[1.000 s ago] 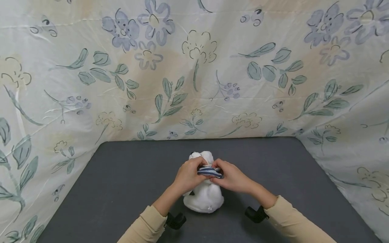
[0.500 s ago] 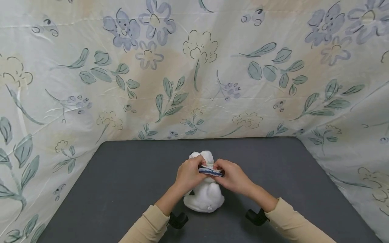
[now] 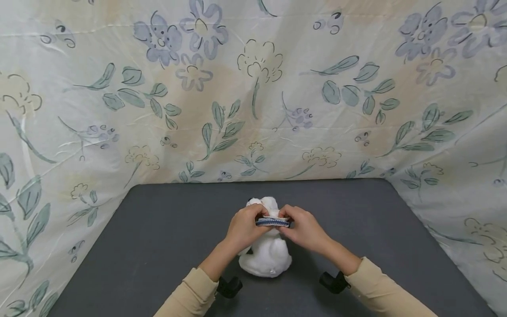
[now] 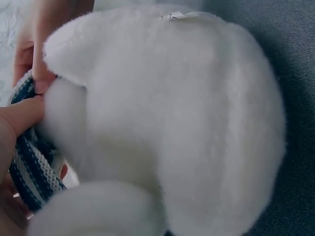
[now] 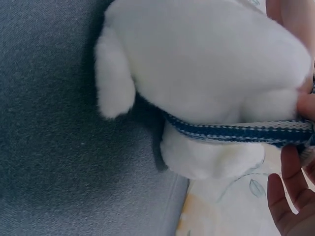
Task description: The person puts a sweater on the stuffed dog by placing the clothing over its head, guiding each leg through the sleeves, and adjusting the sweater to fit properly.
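A white plush toy (image 3: 266, 259) sits upright on the table, its back with a small tag facing me. Around its neck runs a blue-and-white striped knitted scarf (image 3: 272, 222), which in the right wrist view passes as a narrow band (image 5: 236, 132) between head and body. My left hand (image 3: 243, 226) pinches the scarf from the left, thumb (image 4: 22, 114) on top in the left wrist view. From the right, my right hand (image 3: 304, 229) pinches the scarf, some fingers (image 5: 290, 169) curled under it. The hands hide part of the toy's head.
The dark grey table (image 3: 166, 246) extends on all sides of the toy. Behind and beside it hangs a pale flowered cloth (image 3: 253, 110). Black wrist-worn cameras (image 3: 229, 287) sit under both wrists, just above the tabletop.
The scarf stretch between my hands has gone from bunched and tilted to flatter and nearly level. Both hands shift only slightly. The toy stays in place.
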A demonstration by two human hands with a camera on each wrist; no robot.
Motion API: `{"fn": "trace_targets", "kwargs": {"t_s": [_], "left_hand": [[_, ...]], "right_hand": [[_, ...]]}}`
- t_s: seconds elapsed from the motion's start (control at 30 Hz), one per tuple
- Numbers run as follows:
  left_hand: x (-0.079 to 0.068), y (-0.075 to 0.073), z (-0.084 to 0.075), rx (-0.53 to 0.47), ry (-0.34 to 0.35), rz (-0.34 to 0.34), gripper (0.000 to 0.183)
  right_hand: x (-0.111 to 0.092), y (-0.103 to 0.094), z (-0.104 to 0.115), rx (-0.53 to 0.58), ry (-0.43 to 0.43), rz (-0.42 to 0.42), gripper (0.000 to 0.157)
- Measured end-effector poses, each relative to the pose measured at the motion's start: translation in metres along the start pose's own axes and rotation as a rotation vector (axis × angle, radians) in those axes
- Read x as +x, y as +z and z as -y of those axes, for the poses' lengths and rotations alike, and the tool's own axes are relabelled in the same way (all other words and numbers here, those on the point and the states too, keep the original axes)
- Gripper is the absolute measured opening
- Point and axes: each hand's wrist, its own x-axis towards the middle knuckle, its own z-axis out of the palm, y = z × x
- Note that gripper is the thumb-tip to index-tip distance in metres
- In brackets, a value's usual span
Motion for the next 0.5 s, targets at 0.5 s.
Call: {"fn": "trace_targets", "kwargs": {"t_s": [0.5], "left_hand": [[-0.0021,0.0029,-0.0013,0.104,-0.046,0.093,0.040]], "right_hand": [[-0.0014,0.0016,-0.0053,-0.093,-0.045,-0.123,0.023]]}}
